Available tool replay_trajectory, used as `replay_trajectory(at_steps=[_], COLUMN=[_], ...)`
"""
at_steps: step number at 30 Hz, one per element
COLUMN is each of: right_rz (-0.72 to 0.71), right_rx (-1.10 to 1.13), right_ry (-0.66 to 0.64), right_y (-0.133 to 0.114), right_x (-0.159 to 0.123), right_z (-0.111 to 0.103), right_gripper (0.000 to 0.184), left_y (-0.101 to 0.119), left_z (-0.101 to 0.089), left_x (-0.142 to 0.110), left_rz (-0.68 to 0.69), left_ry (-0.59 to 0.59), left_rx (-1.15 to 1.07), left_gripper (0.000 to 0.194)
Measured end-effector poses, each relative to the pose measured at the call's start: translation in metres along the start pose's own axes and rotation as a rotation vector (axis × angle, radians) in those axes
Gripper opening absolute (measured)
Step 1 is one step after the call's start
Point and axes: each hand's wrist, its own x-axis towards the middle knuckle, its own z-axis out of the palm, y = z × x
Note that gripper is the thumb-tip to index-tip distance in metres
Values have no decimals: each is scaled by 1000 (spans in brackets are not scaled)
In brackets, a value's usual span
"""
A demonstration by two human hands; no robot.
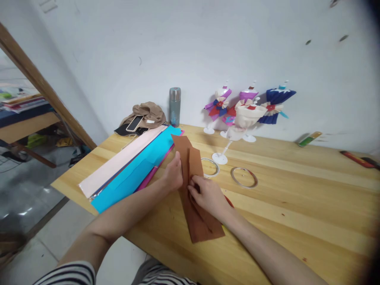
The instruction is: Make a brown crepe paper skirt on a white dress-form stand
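Note:
A folded sheet of brown paper [204,225] stands tilted over the wooden table in front of me. My left hand [174,173] grips its left edge, thumb pointing up and the other fingers hidden behind the sheet. With bent fingertips, my right hand [206,194] pinches the folded flap near the middle of the paper. Just behind the sheet lies a roll of tape [218,168], partly covered by it. Another tape ring [244,177] rests farther right. Under my right wrist a red curved thing [228,201] shows, too covered to name.
Pink paper [118,164] and blue paper [133,170] lie left. Behind them are a brown cloth [152,113], a phone [134,123] and a flask [175,107]. Small dress stands [219,158] with paper outfits, a green tube [309,139] and a red-black cutter [356,159] sit toward the wall.

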Motion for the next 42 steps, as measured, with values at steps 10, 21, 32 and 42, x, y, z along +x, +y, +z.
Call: replay_trajectory(at_steps=[10,21,32,42], right_rz=[164,228,204,219], right_rx=[671,646,667,737], right_ry=[229,242,349,274], right_y=[27,45,31,19], right_x=[13,16,10,1], right_z=[-51,-74,-76,-79], right_gripper=[21,25,34,40], left_y=[30,58,62,46], left_z=[-44,-69,-72,-72], left_x=[22,37,41,44], left_rz=[-20,85,148,29], left_ry=[-34,-169,-198,-90], left_rx=[189,241,131,228], left_gripper=[49,54,51,32])
